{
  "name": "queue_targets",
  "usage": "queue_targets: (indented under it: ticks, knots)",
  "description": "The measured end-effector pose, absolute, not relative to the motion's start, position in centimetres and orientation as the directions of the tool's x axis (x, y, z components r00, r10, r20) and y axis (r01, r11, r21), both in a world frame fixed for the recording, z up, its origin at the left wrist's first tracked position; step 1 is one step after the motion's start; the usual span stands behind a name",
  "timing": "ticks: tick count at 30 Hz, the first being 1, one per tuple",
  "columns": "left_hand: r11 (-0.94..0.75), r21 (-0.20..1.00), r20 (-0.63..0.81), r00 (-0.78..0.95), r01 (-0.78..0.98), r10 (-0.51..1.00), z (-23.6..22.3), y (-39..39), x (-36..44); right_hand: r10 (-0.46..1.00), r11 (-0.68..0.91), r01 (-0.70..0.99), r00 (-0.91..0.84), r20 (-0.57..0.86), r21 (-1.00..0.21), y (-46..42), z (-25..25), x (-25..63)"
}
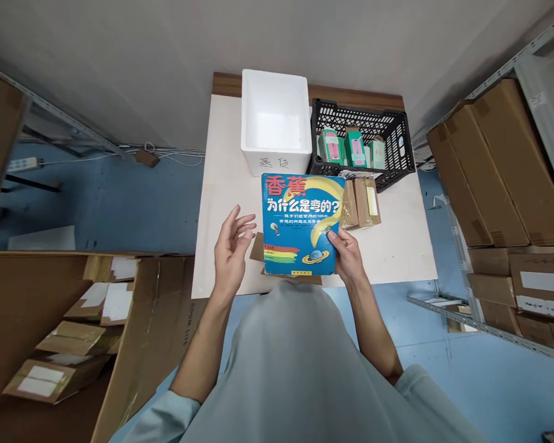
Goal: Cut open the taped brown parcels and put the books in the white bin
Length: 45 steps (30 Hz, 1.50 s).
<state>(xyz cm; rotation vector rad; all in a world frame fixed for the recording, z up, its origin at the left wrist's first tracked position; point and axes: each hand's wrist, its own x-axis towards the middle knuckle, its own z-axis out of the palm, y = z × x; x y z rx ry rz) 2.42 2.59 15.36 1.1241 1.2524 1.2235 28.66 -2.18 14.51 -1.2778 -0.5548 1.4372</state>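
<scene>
A blue book (286, 240) with red and white Chinese lettering and a yellow banana on its cover faces me above the white table (226, 166). My right hand (349, 253) grips its lower right edge, thumb on the front cover. To the left of the book, apart from it, my left hand (233, 249) is raised with fingers spread and nothing in it. Behind the book, partly hidden, brown cardboard (257, 246) lies on the table near me. Small taped cardboard boxes (367, 203) show past the book's right edge.
A white foam box (274, 147) with handwriting and a black plastic crate (388, 175) holding several green-and-white boxes (355, 147) stand at the table's back. A large carton (152, 320) with parcels is at left; shelves with brown boxes (503, 160) stand at right.
</scene>
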Motion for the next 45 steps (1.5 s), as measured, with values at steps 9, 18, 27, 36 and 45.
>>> queue_targets:
  ticks: [9, 18, 27, 36, 45]
  knots:
    - [0.346, 0.934, -0.328, 0.173, -0.092, 0.929, 15.7, 2.7, 2.9, 0.9, -0.323, -0.43, 0.136, -0.415, -0.843, -2.0, 13.6, 28.9]
    - [0.229, 0.971, -0.218, 0.143, -0.065, 0.965, 16.0, 3.9, 2.5, 0.964, -0.217, -0.114, 0.132, -0.231, -0.969, -0.8, 14.9, 30.6]
    - [-0.317, 0.928, 0.283, 0.186, 0.195, 0.941, 17.6, 5.8, 1.0, 0.994, 0.029, 0.092, 0.1, 0.038, -0.995, -0.3, 16.3, 31.7]
    - [-0.321, 0.928, 0.282, 0.206, 0.19, 0.937, 18.0, 5.5, 1.7, 0.988, 0.07, 0.103, 0.13, 0.083, -0.992, -0.8, 16.9, 32.1]
    - [-0.033, 0.991, 0.01, 0.173, 0.129, 0.985, 16.4, 5.7, 1.6, 0.971, -0.072, 0.11, 0.233, -0.044, -0.991, -1.3, 16.0, 32.1]
